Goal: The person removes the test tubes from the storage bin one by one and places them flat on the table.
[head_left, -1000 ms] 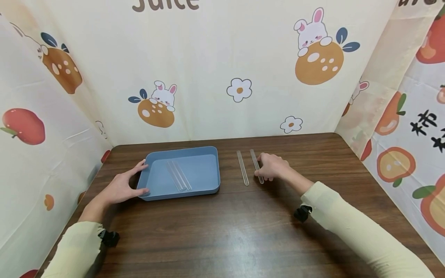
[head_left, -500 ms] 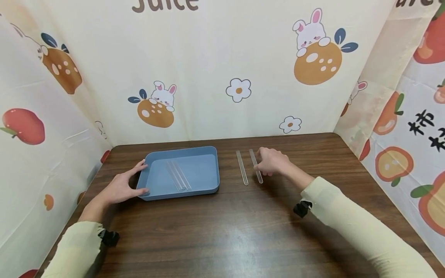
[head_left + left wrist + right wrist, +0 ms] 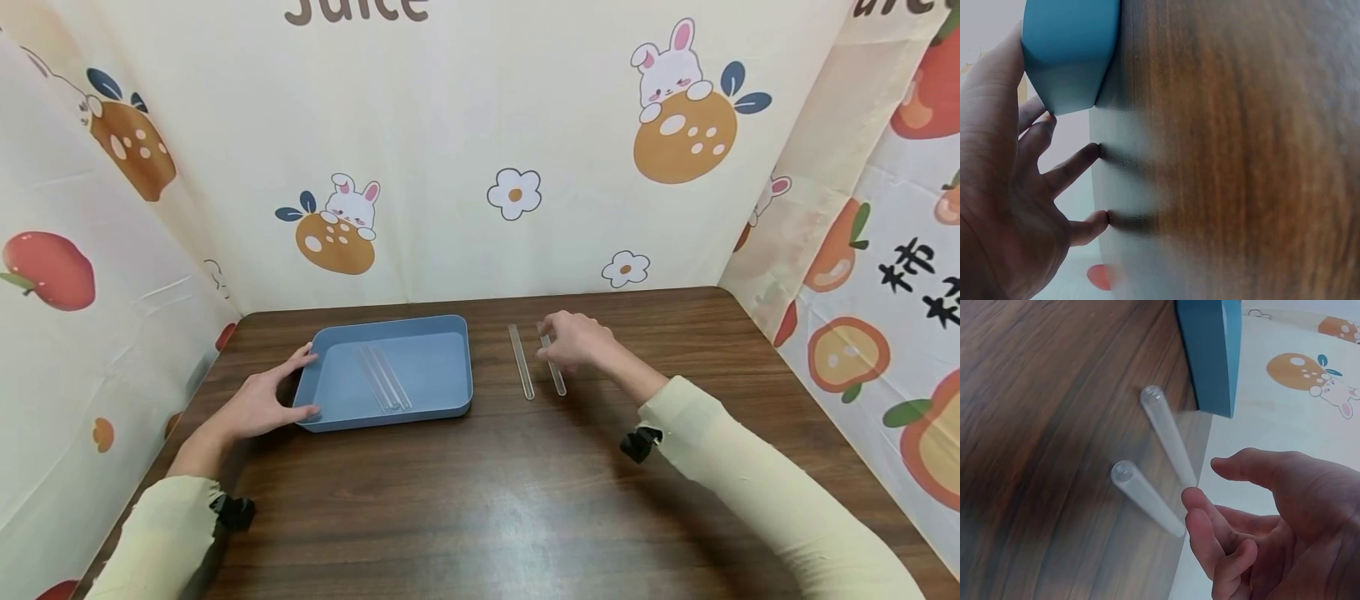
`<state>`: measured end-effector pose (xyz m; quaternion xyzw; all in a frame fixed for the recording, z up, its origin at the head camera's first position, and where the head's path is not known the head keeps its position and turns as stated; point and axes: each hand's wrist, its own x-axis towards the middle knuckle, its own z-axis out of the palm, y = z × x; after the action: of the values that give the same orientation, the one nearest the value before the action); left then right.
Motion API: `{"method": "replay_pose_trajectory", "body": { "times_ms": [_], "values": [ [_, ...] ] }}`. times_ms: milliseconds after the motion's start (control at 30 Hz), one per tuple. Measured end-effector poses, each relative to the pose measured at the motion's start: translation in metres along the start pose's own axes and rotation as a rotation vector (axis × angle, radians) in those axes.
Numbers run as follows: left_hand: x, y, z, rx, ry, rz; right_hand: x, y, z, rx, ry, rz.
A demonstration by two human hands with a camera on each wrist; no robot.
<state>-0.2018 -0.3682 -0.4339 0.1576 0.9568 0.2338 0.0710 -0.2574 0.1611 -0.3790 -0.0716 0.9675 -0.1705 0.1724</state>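
Observation:
On the brown table my left hand (image 3: 258, 406) touches the left end of a blue tray (image 3: 442, 375), thumb and index finger spread against its rim. The other fingertips of that hand rest on the table in the left wrist view. Several clear test tubes (image 3: 385, 379) lie slantwise in the tray. Two more test tubes lie on the table to its right: one nearer the tray (image 3: 521, 362), one farther right (image 3: 557, 379). My right hand (image 3: 576, 340) hovers over the farther test tube. In the right wrist view its thumb and fingers (image 3: 1202, 534) are apart, with nothing between them.
A cream curtain (image 3: 442, 125) printed with rabbits and fruit stands along the table's back edge. More printed cloth (image 3: 885, 350) hangs on the right, and also on the left. A wooden table surface (image 3: 450, 500) spreads in front of the tray.
My right hand has moved up and slightly left along the farther test tube, and its fingers have come away from the tube. My left hand and the tray stay put.

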Motion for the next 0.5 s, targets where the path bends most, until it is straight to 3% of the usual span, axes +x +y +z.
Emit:
{"method": "replay_pose_trajectory", "body": {
  "times_ms": [500],
  "values": [
    [0.001,-0.001,0.001,-0.001,0.003,-0.001,0.001,-0.031,0.002,0.046,-0.022,-0.058]
  ]
}}
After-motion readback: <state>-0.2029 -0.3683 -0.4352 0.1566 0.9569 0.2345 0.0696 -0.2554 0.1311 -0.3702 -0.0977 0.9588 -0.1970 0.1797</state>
